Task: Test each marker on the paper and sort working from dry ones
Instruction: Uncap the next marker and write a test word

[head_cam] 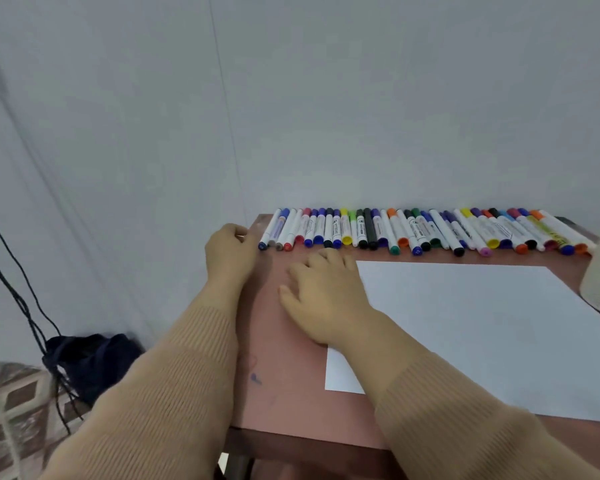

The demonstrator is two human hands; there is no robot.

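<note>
Tan sleeves (174, 393) foreground | right grip (323, 289) flat, empty, on table (278, 393) by markers (413, 230) | left grip (231, 252) curled (hold unclear)

table (278, 393) reddish-brown | paper (465, 323) white | markers (413, 230) white, many-coloured caps | sleeves (160, 393) tan, ribbed | bag (90, 358) navy

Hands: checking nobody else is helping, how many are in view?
2. The left hand at the table's far left corner, beside the marker row; right hand spread just left of the paper.
</note>
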